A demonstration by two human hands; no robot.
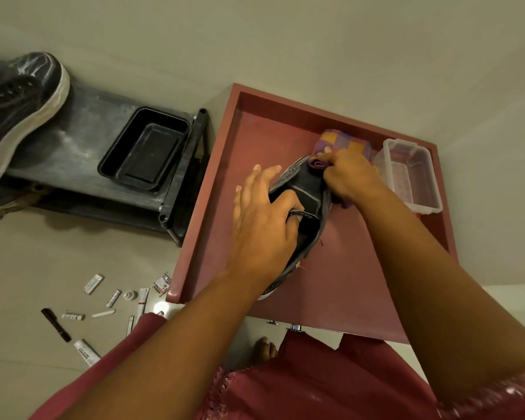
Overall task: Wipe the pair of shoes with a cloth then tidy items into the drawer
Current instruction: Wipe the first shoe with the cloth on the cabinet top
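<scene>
Starting way over on the left, the other shoe [19, 116] is sitting on a dark shelf rack [82, 165], toe pointing up-right, with an empty black tray [144, 150] just beside it. It's well apart from both hands, so whichever hand goes for it next is reaching left, and the left hand is the nearer one by a lot. Down on the floor [28, 262] there's a scatter of small tubes and a marker [56, 324] waiting to get tidied.

Moving right, the left hand [264, 225] is steadying the dark shoe [308, 201] over the open red drawer [346, 268]. Thumb looks like it's hooking into the shoe's opening while the fingers are spreading along the outer side, so it's gripping, not just resting. The shoe's long axis is running from near the body up and away, toe end toward the far right corner.

The right hand [349, 177] is bunching a purple-and-orange cloth [343, 144] in curled fingers and pressing it right at the toe end. So I'd guess the wiping stroke is going to travel back along that axis toward the heel. Clear plastic box [409, 174] is sitting just beside that hand inside the drawer.
</scene>
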